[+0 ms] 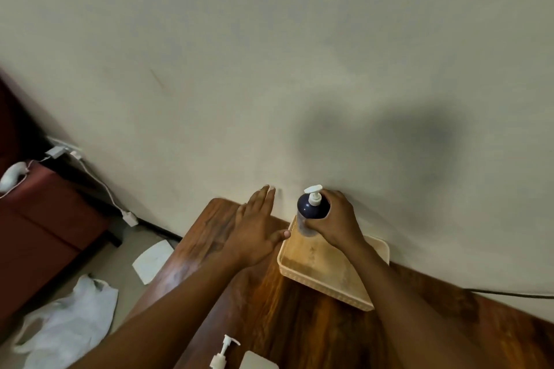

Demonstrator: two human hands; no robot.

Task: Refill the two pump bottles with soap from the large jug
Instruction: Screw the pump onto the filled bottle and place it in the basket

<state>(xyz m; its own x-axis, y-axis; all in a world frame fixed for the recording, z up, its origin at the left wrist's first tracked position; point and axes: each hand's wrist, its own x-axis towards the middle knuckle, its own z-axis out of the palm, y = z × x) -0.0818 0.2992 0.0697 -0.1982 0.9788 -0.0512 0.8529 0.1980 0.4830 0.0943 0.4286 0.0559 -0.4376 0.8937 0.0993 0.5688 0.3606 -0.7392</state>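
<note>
Plain cream wall [269, 54] fills most of the view, with a soft double shadow on it at right; below it, a dark-grained wooden table [269, 308] set against the wall. On the table by the wall: a shallow cream woven tray [323, 278] with a worn tan floor. Near the table's front edge lies a loose white pump head [223, 352], and beside it the corner of a pale flat object [257, 361], cut off by the frame. On the floor at left: a crumpled white plastic bag [69, 317], a white sheet of paper [153, 260], a white cable with an adapter [130, 217] running along the skirting, and a reddish-brown seat [39, 219]. Pump bottle [311, 213], dark body with white pump fitted, stands upright in the far left corner of the tray. Right hand [338, 219] grips it from the right, fingers curled round the body below the pump, forearm crossing over the tray. Left hand [257, 234] is flat and spread over the table, fingers straight toward the wall, thumb at the tray's left rim; holds nothing. Frame slightly motion-blurred.
</note>
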